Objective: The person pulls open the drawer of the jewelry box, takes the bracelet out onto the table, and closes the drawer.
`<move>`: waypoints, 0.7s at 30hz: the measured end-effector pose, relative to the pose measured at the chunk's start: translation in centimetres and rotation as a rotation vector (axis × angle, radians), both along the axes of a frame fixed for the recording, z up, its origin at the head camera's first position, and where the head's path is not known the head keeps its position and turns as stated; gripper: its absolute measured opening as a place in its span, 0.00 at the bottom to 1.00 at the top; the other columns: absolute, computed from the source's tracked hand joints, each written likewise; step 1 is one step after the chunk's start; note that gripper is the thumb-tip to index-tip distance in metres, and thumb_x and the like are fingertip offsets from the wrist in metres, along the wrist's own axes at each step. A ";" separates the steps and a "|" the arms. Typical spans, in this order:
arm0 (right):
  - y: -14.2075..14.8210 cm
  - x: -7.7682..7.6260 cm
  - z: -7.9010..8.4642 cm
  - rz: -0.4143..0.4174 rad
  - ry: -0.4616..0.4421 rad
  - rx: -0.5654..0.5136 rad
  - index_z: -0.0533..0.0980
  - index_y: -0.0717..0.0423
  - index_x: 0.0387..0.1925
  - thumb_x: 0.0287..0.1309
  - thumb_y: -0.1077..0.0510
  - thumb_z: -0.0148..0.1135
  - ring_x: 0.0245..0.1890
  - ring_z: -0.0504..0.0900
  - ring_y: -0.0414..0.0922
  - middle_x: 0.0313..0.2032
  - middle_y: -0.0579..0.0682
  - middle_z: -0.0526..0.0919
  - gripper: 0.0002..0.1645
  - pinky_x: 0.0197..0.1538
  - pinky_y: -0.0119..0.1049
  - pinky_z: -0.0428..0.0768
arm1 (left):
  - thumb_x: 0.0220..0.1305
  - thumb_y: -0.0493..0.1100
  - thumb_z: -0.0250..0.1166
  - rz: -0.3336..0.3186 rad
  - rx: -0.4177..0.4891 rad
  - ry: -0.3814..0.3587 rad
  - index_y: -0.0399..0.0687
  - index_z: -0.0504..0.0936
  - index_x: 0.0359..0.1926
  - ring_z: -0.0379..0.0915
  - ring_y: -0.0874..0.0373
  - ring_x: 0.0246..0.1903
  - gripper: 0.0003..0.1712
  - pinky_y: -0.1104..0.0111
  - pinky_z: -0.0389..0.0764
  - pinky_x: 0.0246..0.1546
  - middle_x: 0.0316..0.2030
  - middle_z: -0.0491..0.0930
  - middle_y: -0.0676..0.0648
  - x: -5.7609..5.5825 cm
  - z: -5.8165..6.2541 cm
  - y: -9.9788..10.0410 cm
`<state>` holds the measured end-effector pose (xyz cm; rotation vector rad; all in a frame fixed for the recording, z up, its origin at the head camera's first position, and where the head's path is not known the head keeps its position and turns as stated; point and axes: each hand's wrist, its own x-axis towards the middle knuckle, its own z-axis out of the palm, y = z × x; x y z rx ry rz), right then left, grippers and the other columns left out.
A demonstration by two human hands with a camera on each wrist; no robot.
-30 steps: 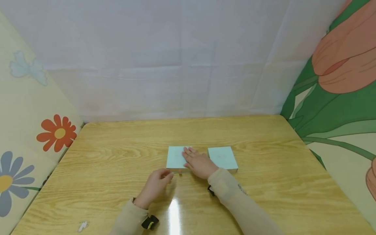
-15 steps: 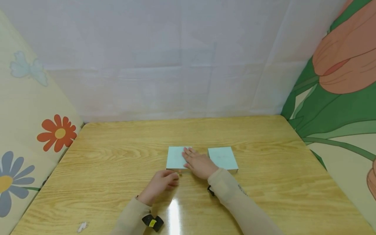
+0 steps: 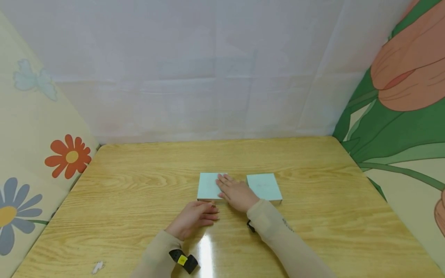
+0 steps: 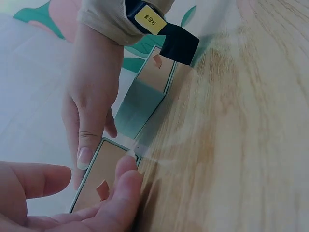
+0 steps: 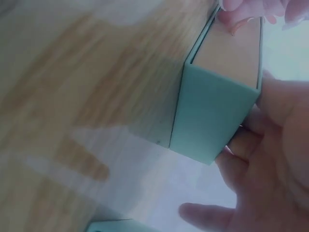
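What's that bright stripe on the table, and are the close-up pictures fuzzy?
Head view: the stripe looks like light glaring off the table near the left hand; left wrist view: dim, hazy, with a dark shadow beside the nearer box; right wrist view: hazy, the fingertips at the top washed out.

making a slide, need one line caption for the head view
Right hand rests on one pale blue box, left hand at its front, second box nearby, on a wood-grain table.

Hands close together, forearms converging
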<state>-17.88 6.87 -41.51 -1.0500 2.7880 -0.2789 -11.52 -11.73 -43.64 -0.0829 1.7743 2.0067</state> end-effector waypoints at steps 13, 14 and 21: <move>-0.1 -0.2 -0.5 -0.020 0.014 0.036 0.58 0.59 0.72 0.75 0.47 0.44 0.73 0.52 0.50 0.73 0.53 0.54 0.32 0.67 0.63 0.56 | 0.75 0.39 0.48 0.013 0.089 -0.112 0.25 0.70 0.51 0.82 0.57 0.34 0.17 0.68 0.83 0.37 0.36 0.84 0.44 -1.0 -0.7 0.5; -0.1 -0.2 -0.5 -0.021 0.011 0.037 0.58 0.58 0.73 0.75 0.47 0.43 0.73 0.52 0.49 0.74 0.53 0.54 0.32 0.67 0.63 0.56 | 0.75 0.39 0.48 0.008 0.094 -0.117 0.26 0.70 0.50 0.82 0.58 0.34 0.16 0.68 0.83 0.36 0.35 0.84 0.44 -1.1 -0.7 0.5; -0.1 -0.3 -0.6 -0.017 -0.004 0.032 0.58 0.59 0.72 0.75 0.47 0.43 0.73 0.52 0.50 0.74 0.53 0.54 0.32 0.66 0.64 0.58 | 0.76 0.38 0.44 -0.022 0.127 -0.142 0.32 0.70 0.48 0.82 0.60 0.30 0.13 0.70 0.83 0.33 0.33 0.84 0.46 -1.5 -1.2 0.7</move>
